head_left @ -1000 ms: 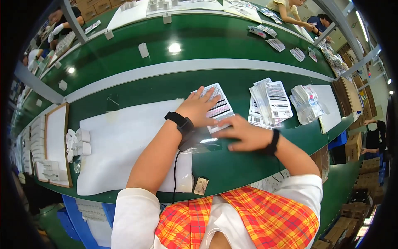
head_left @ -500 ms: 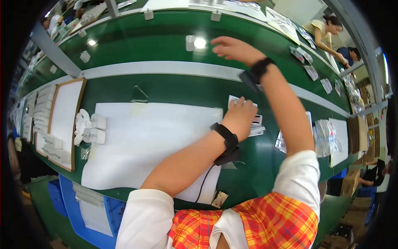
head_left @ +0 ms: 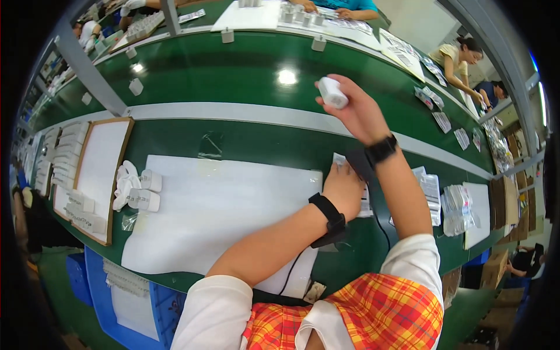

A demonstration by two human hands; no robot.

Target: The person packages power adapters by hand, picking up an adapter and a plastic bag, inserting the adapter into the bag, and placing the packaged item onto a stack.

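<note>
My right hand (head_left: 357, 111) is raised over the green conveyor belt (head_left: 233, 70) and grips a small white cylinder-shaped part (head_left: 333, 92). My left hand (head_left: 344, 188) rests flat on a stack of clear bagged leaflets (head_left: 366, 198) at the right end of a white mat (head_left: 216, 216). Both wrists wear black straps. Two similar white parts (head_left: 146, 189) and a white cloth bundle (head_left: 123, 184) lie at the mat's left end.
A wood-framed tray (head_left: 99, 175) with rows of white parts lies at the left. More bagged leaflets (head_left: 458, 207) lie to the right. A grey metal post (head_left: 87, 70) crosses the belt. Other people work across the belt and at the far right. A blue crate (head_left: 105, 286) stands below the bench.
My right hand has gone from the leaflet stack out over the belt and come up holding a white part. My left hand stays on the leaflets. The view has shifted left.
</note>
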